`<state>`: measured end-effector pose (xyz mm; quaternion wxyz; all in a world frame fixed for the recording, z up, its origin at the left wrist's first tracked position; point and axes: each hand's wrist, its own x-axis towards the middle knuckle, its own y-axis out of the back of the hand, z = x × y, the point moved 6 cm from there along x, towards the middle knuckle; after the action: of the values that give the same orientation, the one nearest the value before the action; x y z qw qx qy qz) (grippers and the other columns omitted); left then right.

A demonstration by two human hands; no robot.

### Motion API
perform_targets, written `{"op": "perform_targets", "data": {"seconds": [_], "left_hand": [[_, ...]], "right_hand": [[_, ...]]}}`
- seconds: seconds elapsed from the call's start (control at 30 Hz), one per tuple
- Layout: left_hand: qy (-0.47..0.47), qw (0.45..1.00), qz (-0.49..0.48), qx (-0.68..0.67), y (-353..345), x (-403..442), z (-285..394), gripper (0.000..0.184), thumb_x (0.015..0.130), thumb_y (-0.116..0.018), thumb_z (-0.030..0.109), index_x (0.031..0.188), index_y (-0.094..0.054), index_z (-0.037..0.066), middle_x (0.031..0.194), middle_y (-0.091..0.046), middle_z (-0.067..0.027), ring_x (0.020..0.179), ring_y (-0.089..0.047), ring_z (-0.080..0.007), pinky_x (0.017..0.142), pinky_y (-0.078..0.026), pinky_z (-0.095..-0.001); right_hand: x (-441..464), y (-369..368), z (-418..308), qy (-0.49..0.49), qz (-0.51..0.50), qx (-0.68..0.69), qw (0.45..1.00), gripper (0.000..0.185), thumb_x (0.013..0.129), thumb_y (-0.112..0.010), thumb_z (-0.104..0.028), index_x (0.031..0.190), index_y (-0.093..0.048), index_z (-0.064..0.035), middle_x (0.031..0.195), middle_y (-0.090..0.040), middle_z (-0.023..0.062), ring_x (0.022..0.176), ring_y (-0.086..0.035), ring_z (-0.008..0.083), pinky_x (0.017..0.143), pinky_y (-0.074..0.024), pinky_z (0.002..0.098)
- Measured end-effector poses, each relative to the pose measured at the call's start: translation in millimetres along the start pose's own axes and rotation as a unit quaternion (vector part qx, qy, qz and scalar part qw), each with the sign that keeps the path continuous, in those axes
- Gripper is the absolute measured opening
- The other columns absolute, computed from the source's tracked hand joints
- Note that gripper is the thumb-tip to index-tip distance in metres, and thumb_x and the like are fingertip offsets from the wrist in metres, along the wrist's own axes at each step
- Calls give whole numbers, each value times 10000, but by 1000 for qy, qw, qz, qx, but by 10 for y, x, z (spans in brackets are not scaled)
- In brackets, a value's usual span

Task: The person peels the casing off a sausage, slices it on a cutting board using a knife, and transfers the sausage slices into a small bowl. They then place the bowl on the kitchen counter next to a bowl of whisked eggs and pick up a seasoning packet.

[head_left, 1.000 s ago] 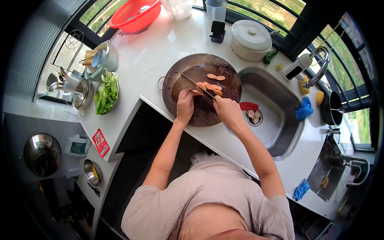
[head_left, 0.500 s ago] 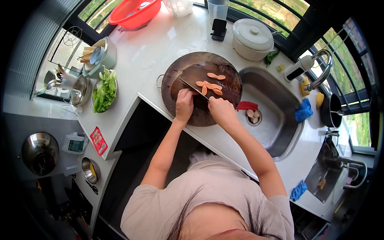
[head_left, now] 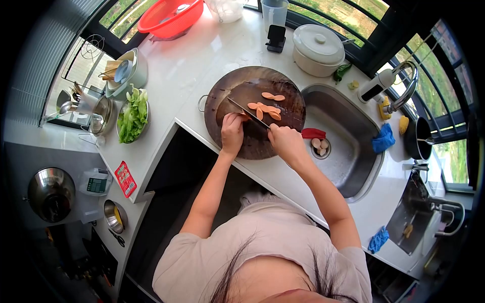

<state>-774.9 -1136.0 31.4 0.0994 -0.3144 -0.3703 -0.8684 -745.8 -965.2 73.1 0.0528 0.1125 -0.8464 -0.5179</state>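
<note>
A round wooden cutting board (head_left: 222, 96) with a metal handle lies on the counter in front of me. My right hand (head_left: 287, 143) grips a kitchen knife (head_left: 248, 113), its blade slanting up and left across the board. Left of the blade, my left hand (head_left: 233, 132) has its fingers bent down on a piece of sausage (head_left: 245, 117), mostly hidden under the fingertips. Beyond the blade lie several thin oval sausage slices (head_left: 264, 108), partly overlapping. Two more slices (head_left: 273, 96) lie farther back.
Right of the board is a steel sink (head_left: 348, 166) with a red wrapper (head_left: 313, 133) and pale round pieces (head_left: 320, 146) by the drain. A lidded white pot (head_left: 319, 50) and phone stand (head_left: 276, 38) stand behind. Lettuce (head_left: 132, 116) and a red packet (head_left: 125, 180) lie left.
My right hand has moved slightly to the right with the knife, and the blade has shifted away from my left fingers. More of the sausage piece shows. The slices stay put.
</note>
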Motion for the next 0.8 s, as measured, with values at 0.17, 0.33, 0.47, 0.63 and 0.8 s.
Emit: {"op": "perform_targets", "data": {"seconds": [0.17, 0.33, 0.47, 0.63, 0.8], "left_hand": [[0, 1000, -5, -7, 24, 9, 18, 181, 754, -598, -93, 853, -675, 37, 919, -660, -99, 961, -608, -309, 845, -490, -393], [-3, 1000, -6, -7, 23, 8, 4, 195, 750, -600, -92, 880, -673, 33, 936, -650, -121, 954, -602, -328, 833, -486, -402], [0, 1000, -8, -5, 16, -1, 4, 193, 749, -601, -88, 892, -665, 25, 944, -643, -133, 940, -597, -340, 821, -484, -407], [2, 1000, -14, 5, 4, 2, 2, 178, 751, -600, -87, 883, -659, 16, 947, -642, -138, 936, -598, -344, 816, -486, -407], [9, 1000, 2, 2, -7, -22, -59, 144, 769, -598, -82, 847, -663, 21, 925, -652, -129, 943, -612, -319, 821, -491, -397]], "right_hand": [[11, -11, -33, 12, -5, -19, 1000, 210, 936, -523, -208, 860, -580, -20, 695, -655, 190, 653, -671, 379, 591, -540, 480], [-24, 74, -137, 19, -15, -21, 999, 190, 928, -522, -187, 860, -582, -21, 711, -661, 185, 665, -678, 370, 594, -543, 473], [-12, 50, -156, 7, -30, -34, 999, 156, 913, -526, -160, 864, -580, -22, 721, -664, 184, 670, -680, 368, 601, -548, 468], [81, -198, -82, 3, -15, -38, 999, 212, 940, -527, -209, 851, -558, -20, 719, -653, 201, 656, -661, 382, 590, -530, 489], [130, -208, 78, -30, -16, 26, 999, 254, 937, -534, -240, 836, -577, -11, 752, -650, 220, 716, -649, 415, 648, -518, 509]]}}
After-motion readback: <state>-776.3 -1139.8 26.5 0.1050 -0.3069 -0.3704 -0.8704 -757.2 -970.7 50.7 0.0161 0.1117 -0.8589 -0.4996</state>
